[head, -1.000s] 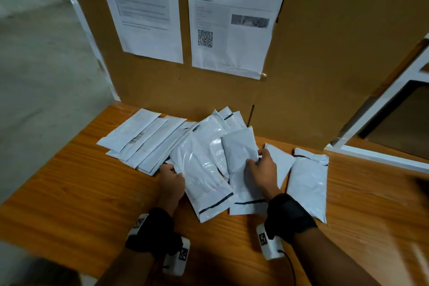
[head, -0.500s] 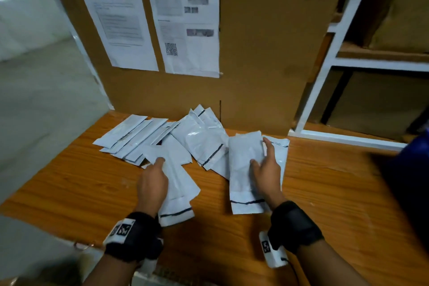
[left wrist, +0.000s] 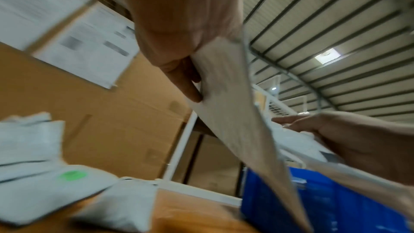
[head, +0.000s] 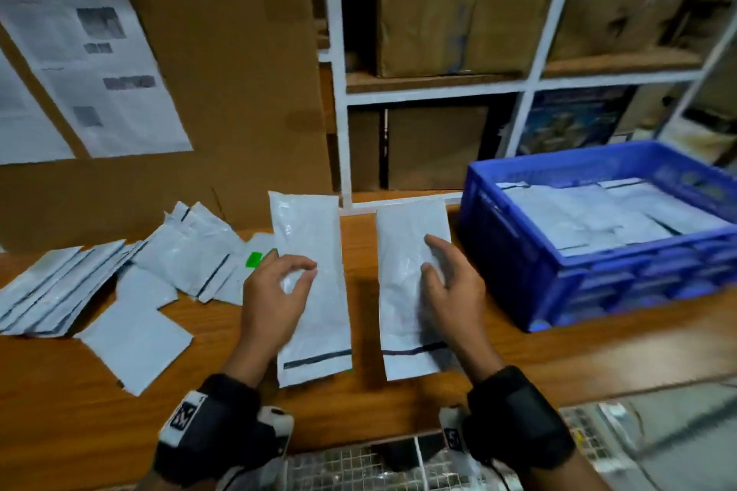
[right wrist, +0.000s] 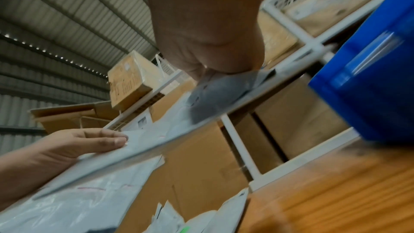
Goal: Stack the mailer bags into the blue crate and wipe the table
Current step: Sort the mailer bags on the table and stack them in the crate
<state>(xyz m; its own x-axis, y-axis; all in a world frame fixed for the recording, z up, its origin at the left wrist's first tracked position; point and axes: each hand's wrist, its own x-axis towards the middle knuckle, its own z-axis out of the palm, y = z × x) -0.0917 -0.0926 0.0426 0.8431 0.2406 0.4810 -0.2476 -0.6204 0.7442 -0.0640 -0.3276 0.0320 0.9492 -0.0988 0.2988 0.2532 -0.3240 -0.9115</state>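
Each hand holds one white mailer bag above the wooden table point(head: 399, 403). My left hand point(head: 303, 271) pinches the left mailer bag point(head: 315, 315) at its left edge; the left wrist view has the fingers point(left wrist: 190, 86) curled against this mailer bag point(left wrist: 230, 112). My right hand point(head: 430, 257) grips the right mailer bag point(head: 402, 291), which the right wrist view shows as a mailer bag point(right wrist: 215, 98) under the palm. The blue crate point(head: 514, 259) stands right of the hands with several mailer bags point(head: 598, 215) lying in it. A loose pile of mailer bags point(head: 119, 271) lies on the table's left.
A cardboard panel point(head: 239, 92) with printed sheets point(head: 99, 72) backs the table. White shelving point(head: 339, 92) with cardboard boxes point(head: 458, 4) stands behind the crate. One bag in the pile carries a green sticker point(head: 254, 260). A wire basket point(head: 359, 466) sits below the table's front edge.
Both hands have lifted a mailer bag off the pile and carried it right. The view has swung right, so the blue crate and shelving now show.
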